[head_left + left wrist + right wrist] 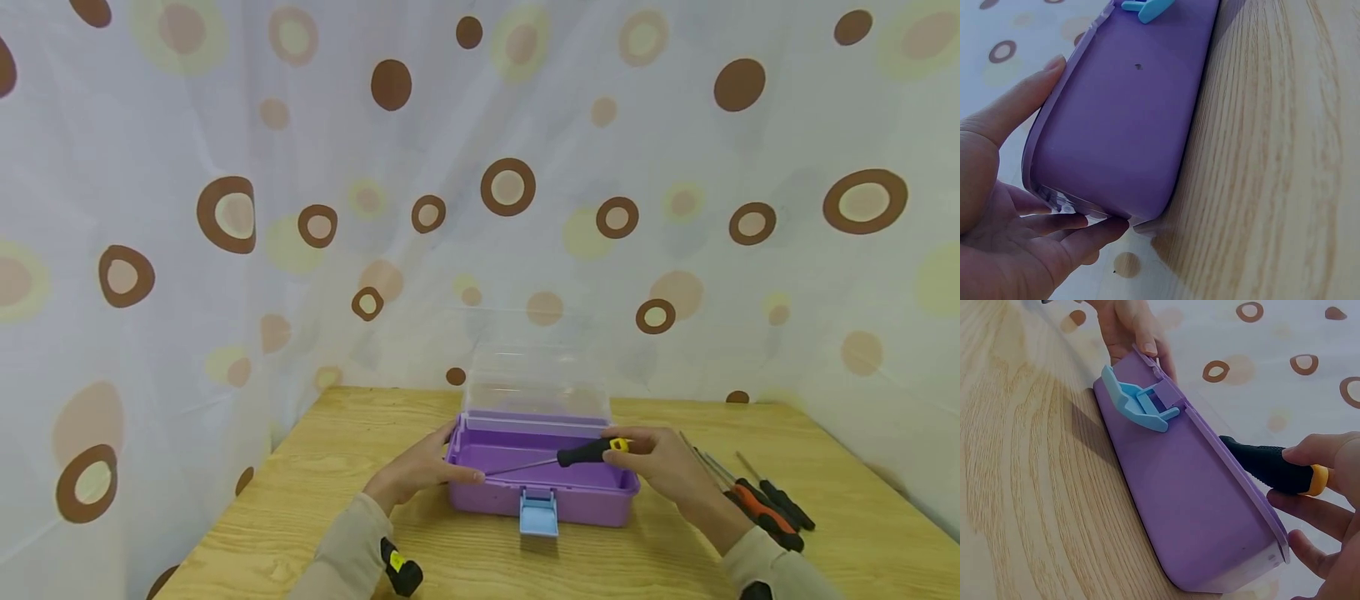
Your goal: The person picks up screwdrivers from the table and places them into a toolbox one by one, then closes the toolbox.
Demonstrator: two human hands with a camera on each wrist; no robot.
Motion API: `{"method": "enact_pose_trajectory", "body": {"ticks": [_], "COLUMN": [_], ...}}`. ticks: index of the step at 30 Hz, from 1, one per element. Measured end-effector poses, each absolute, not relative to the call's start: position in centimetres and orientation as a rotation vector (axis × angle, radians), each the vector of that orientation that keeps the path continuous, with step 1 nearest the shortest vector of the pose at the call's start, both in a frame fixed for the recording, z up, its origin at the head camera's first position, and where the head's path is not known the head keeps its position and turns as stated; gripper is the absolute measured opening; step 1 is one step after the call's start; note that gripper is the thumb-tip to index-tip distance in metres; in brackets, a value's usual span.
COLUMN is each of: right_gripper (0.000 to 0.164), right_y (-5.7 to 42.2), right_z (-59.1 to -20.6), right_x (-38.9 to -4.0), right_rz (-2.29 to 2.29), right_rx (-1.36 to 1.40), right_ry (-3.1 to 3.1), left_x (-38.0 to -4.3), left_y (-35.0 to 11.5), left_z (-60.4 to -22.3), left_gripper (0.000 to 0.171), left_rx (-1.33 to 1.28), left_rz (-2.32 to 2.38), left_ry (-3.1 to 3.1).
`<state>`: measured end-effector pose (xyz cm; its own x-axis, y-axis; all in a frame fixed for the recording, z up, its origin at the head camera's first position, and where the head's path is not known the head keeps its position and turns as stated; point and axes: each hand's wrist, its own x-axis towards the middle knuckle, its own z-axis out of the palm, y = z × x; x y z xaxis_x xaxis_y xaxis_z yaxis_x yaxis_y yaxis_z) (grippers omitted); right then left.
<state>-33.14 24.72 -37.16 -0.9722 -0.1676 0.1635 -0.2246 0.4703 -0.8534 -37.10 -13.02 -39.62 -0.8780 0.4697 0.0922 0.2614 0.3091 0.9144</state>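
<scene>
A purple toolbox (pixel 480 497) with a light blue latch (pixel 538 515) stands on the table, its clear lid (pixel 536 383) raised at the back. My left hand (pixel 420 467) holds the box's left front corner. In the left wrist view the thumb lies along the rim and the fingers press the end wall. Between thumb and fingers, my right hand (pixel 660 462) pinches a screwdriver (pixel 585 453) by the yellow end of its black handle. The shaft slants leftward over the box's interior, its tip close to the left thumb. In the right wrist view the shaft is hidden behind the box.
Several more screwdrivers (pixel 767 502), with black or orange-and-black handles, lie on the wooden table (pixel 285 517) right of the box. Behind the table hangs a white curtain (pixel 420 150) with brown circles. Black straps circle both wrists.
</scene>
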Motion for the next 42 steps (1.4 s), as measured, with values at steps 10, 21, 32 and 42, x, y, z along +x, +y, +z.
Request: {"method": "enact_pose_trajectory", "body": {"ticks": [10,21,32,42], "right_gripper": [0.043,0.025,0.028,0.034], "right_y": [24.76,24.72,25.00,25.18], "right_z": [-37.46,-37.63,-37.19,-36.87], "right_x": [-33.57,-33.13,-33.07,-32.85], "right_rz": [1.526,1.394,1.357,1.408], "right_rx": [0.452,0.540,0.522,0.549], "right_ry": [-2.697,-2.617,-2.608,-2.622], "left_x": [-37.07,-37.06,-37.08,-37.00], "left_y": [-12.88,-12.72,-12.81,-12.86], "left_z": [-39.42,-39.69,-39.46,-39.56], "left_gripper": [0.110,0.112,0.110,0.110], "left_rx": [0.662,0.644,0.675,0.671], "left_rz": [1.607,1.590,1.606,1.609], "left_ry": [2.384,2.407,2.379,2.381]}}
